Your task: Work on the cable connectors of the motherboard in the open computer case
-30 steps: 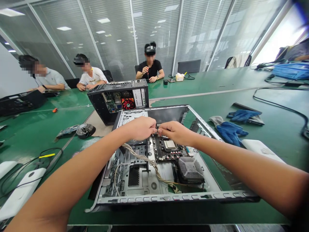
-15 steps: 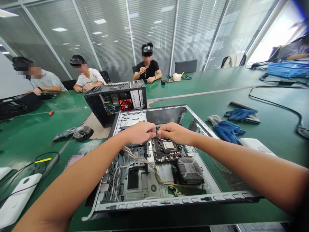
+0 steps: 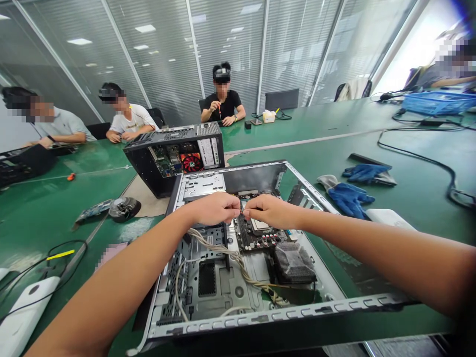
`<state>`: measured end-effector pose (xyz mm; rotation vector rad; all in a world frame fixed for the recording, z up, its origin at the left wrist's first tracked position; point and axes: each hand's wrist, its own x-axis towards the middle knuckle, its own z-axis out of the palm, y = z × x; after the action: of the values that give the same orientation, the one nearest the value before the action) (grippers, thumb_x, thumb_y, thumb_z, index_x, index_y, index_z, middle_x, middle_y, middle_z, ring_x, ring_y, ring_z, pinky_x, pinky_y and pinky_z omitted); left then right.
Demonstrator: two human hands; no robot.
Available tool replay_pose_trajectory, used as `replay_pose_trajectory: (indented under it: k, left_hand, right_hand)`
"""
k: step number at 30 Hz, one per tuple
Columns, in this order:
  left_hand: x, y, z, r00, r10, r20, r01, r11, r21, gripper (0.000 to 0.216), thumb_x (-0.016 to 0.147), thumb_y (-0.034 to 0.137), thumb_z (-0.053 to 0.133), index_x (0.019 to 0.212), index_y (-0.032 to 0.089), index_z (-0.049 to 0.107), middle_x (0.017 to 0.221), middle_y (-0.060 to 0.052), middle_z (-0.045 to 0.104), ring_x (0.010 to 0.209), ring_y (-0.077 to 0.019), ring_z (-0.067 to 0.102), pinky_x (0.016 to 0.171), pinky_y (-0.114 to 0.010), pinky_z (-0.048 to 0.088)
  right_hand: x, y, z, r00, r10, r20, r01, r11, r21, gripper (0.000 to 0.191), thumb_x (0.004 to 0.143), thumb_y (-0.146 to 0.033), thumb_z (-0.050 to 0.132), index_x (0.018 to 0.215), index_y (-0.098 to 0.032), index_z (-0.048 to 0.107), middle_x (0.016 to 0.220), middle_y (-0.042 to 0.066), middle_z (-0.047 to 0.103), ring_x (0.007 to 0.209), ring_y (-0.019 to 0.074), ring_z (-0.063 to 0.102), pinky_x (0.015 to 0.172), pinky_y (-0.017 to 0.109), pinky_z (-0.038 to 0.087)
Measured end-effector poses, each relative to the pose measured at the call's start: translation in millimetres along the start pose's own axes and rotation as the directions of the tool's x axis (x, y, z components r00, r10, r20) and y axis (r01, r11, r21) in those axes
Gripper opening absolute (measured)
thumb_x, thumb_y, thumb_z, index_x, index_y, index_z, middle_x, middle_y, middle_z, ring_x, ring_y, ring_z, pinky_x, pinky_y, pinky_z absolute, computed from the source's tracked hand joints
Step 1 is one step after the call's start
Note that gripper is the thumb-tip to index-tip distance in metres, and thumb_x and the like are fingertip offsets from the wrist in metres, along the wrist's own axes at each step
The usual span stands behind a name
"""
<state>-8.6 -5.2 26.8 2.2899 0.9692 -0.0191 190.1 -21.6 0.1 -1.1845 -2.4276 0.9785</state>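
Observation:
My left hand (image 3: 222, 208) and my right hand (image 3: 267, 210) meet fingertip to fingertip above the motherboard (image 3: 245, 233). Both are closed in a pinch. A tiny reddish bit shows between them, too small to name. Beneath my right hand lies the pale square processor (image 3: 259, 224), partly covered by that hand. The board sits in an open computer case (image 3: 230, 325) lying on its side. Nearer to me, a finned heat sink (image 3: 295, 263) rests inside the case, and a bundle of beige cables (image 3: 238, 260) runs across its floor.
An upright computer tower (image 3: 148, 168) stands behind the case. Blue work gloves (image 3: 349, 198) lie to the right, a loose fan (image 3: 124, 209) and circuit board (image 3: 92, 212) to the left. White devices (image 3: 28, 307) and cables lie on the green table. Other people sit around it.
My hands have drawn slightly closer together and sunk a little, still pinched. The view has shifted slightly. The person opposite now shows a red-handled tool more plainly.

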Motion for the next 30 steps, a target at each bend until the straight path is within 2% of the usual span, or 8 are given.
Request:
replay_pose_trajectory:
  k: [3,8,13,20,30]
  left_hand:
    - [0.2,-0.2,0.3,1.0,0.011,0.025,-0.011,1.0,-0.007,0.011,0.082,0.025,0.046,0.077,0.018,0.053,0.069,0.002,0.061,0.062,-0.0104,0.051,0.058,-0.023,0.035]
    - [0.4,0.8,1.8,0.999,0.004,0.032,-0.005,0.999,0.038,0.011,0.082,0.024,0.046,0.078,0.018,0.054,0.069,0.001,0.062,0.063,-0.011,0.052,0.06,-0.024,0.036]
    - [0.8,1.5,3.8,0.998,-0.029,0.057,0.024,0.997,0.076,0.017,0.084,0.027,0.042,0.076,0.018,0.054,0.068,0.0,0.06,0.065,-0.0124,0.051,0.061,-0.025,0.035]
    - [0.6,0.9,4.6,0.998,-0.02,0.058,0.013,0.993,0.116,0.011,0.081,0.026,0.044,0.074,0.019,0.05,0.07,0.001,0.058,0.065,-0.0124,0.049,0.059,-0.025,0.033]
    - [-0.5,-0.4,2.2,0.998,-0.013,0.06,0.012,1.0,0.008,0.014,0.084,0.024,0.041,0.072,0.019,0.047,0.065,0.002,0.057,0.062,-0.0108,0.051,0.06,-0.024,0.036]
  right_hand:
    - [0.5,3.6,0.6,0.999,-0.022,0.045,0.023,1.0,-0.01,0.024,0.084,-0.026,0.047,0.069,-0.015,0.062,0.058,-0.003,0.047,0.057,0.0107,0.04,0.058,0.026,0.03]
    - [1.4,12.0,4.7,0.997,-0.052,0.055,0.052,0.999,-0.002,0.024,0.085,-0.026,0.047,0.072,-0.015,0.065,0.063,-0.001,0.054,0.061,0.0113,0.044,0.06,0.026,0.032]
    - [3.4,13.4,4.6,0.997,-0.058,0.05,0.057,0.998,0.018,0.026,0.085,-0.027,0.046,0.071,-0.015,0.064,0.062,-0.001,0.054,0.06,0.0114,0.044,0.06,0.026,0.033]
    - [5.0,6.2,3.9,0.998,-0.027,0.057,0.027,1.0,-0.005,0.025,0.083,-0.026,0.046,0.07,-0.015,0.065,0.062,0.0,0.053,0.061,0.012,0.044,0.061,0.026,0.033]
    - [3.9,0.8,0.9,0.999,-0.031,0.013,0.032,0.999,-0.041,0.025,0.085,-0.025,0.045,0.067,-0.015,0.059,0.06,-0.002,0.049,0.058,0.011,0.041,0.061,0.026,0.031]
